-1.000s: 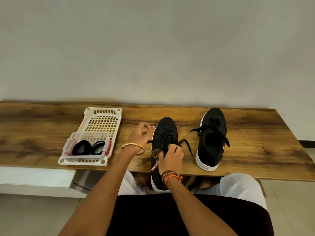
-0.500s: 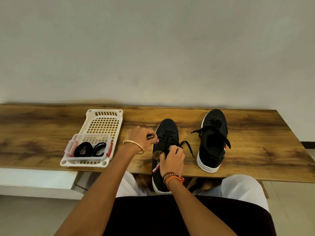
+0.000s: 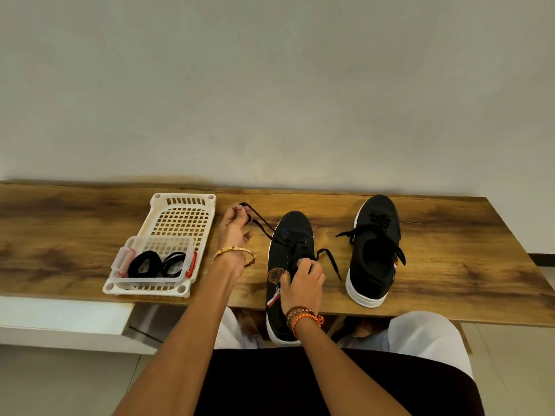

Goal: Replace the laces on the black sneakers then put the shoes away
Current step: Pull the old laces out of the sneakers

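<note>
Two black sneakers with white soles stand on a wooden table (image 3: pixel 450 259). The near sneaker (image 3: pixel 292 235) overhangs the front edge. My left hand (image 3: pixel 234 226) pinches one end of its black lace (image 3: pixel 264 228) and holds it taut up and to the left of the shoe. My right hand (image 3: pixel 303 280) grips the shoe at its tongue and eyelets, with the lace's other end (image 3: pixel 330 261) lying loose to the right. The far sneaker (image 3: pixel 375 250) stands to the right, laced, its lace ends loose.
A white perforated tray (image 3: pixel 183 217) lies at the left. Inside it sits a small clear box (image 3: pixel 156 265) with red clips, holding two coiled black laces (image 3: pixel 156 264). A wall runs behind the table. My lap is below the front edge.
My left hand has risen and moved back-left, drawing the lace out of the near sneaker into a taut line. My right hand stays on the shoe.
</note>
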